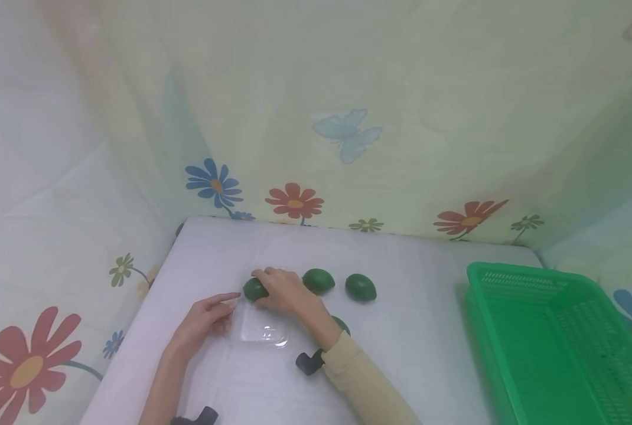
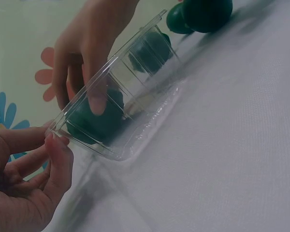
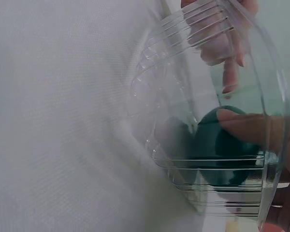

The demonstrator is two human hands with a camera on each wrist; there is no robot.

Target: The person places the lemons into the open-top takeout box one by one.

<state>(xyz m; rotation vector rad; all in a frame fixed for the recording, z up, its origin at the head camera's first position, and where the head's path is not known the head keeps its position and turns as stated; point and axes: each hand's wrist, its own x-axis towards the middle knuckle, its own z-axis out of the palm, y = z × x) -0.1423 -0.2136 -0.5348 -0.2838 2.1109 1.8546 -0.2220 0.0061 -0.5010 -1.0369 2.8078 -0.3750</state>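
A clear plastic container [image 1: 259,332] lies on the white-covered table, its ribbed walls plain in both wrist views. My right hand [image 1: 284,290] reaches down into it and grips a green lime [image 2: 94,123], thumb on one side and fingers round the other. At the container's left rim, my left hand [image 1: 207,319] pinches the edge between thumb and fingers, as the left wrist view shows. Two more limes lie to the right, one lime [image 1: 318,281] close beyond the right hand and another lime [image 1: 361,287] farther right. My right wrist partly hides a further lime [image 1: 341,323].
A large green plastic basket [image 1: 560,366] stands on the right side of the table [image 1: 417,330]. Flower-printed curtain [image 1: 401,147] hangs behind and along both sides. A dark camera mount [image 1: 309,362] sticks out from my right wrist.
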